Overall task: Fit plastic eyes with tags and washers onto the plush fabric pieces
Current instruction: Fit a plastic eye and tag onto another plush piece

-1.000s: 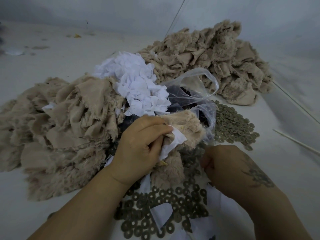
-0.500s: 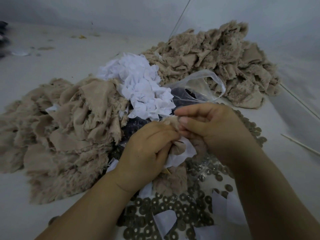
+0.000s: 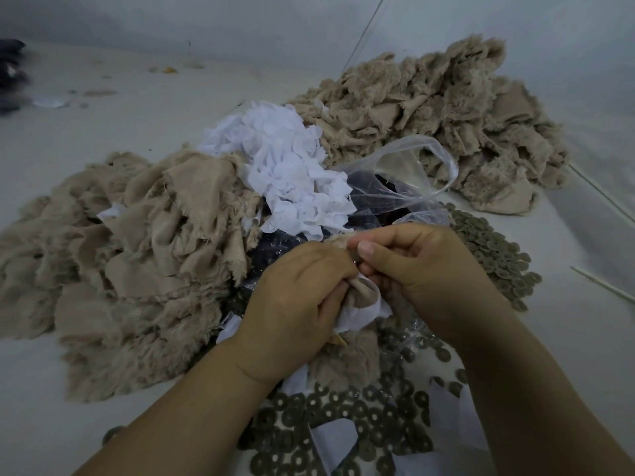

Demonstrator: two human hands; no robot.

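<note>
Plush fabric piece [image 3: 347, 359], beige and furry, held at the middle of the near part of the bench [image 3: 103, 108], bunched together with a white tag [image 3: 357, 312]. Left hand [image 3: 295, 300] curled round the bunched fabric and tag, knuckles up. Right hand [image 3: 426, 269] meeting it from the right, thumb and fingertips pinched together at the top of the fabric; whatever small part sits in that pinch too hidden to tell. Lower end of the piece hanging down onto scattered washers [image 3: 343, 417], dark rings with holes, spread along the near edge among loose white tags. More washers [image 3: 494, 255] heaped toward the right edge, just beyond the right hand. Behind the hands, a clear plastic bag [image 3: 405, 180] lying open, dark contents inside, too blurred to name. White tag heap [image 3: 285, 173] touching the bag's left side. Large pile of plush pieces [image 3: 130, 255] on the left, reaching the left edge. Second plush pile [image 3: 439, 118] toward the far right corner. Thin pale stick [image 3: 604, 285] at the right edge, apart from the washers.
</note>
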